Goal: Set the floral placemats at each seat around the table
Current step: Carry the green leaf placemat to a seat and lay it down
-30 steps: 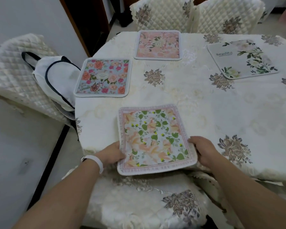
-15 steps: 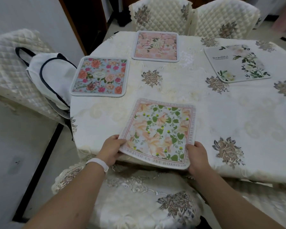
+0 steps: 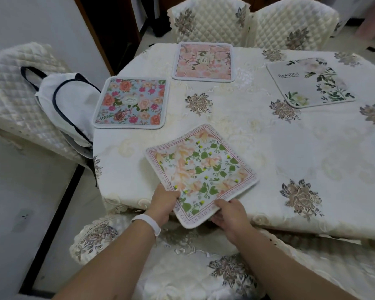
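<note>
The green-leaf placemat lies turned cornerwise at the near edge of the worktop, with its nearest corner hanging over that edge. Both hands are closed on this corner: the left hand grips its left side and the right hand its right side. Beyond this placemat to the left lies the blue rose placemat, further behind it the pink placemat, and far right of it the grey placemat
</note>
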Action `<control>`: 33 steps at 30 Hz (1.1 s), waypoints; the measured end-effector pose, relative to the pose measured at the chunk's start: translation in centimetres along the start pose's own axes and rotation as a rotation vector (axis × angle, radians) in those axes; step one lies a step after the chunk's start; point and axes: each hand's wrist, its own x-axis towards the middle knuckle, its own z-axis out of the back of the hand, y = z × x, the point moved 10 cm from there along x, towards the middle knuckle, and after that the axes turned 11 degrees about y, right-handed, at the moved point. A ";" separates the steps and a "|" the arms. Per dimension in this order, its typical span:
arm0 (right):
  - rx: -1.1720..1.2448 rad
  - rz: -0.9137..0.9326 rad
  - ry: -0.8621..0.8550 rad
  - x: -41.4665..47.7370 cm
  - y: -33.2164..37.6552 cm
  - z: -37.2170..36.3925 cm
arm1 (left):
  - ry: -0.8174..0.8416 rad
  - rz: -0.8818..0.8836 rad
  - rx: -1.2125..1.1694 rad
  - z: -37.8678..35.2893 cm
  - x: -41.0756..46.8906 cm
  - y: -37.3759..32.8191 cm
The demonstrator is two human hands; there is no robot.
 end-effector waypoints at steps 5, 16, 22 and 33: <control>0.096 0.115 -0.163 0.9 4.2 4.7 | 0.037 -0.013 0.035 2.6 0.0 -1.4; -0.482 0.169 -0.174 1.5 8.1 4.9 | -0.033 -0.110 0.085 6.0 0.6 -4.2; -0.665 0.135 -0.180 1.5 6.3 4.6 | -0.090 -0.125 0.195 6.6 2.7 -6.1; -0.904 0.105 -0.179 2.1 6.8 4.7 | -0.180 -0.164 0.356 8.3 3.0 -5.3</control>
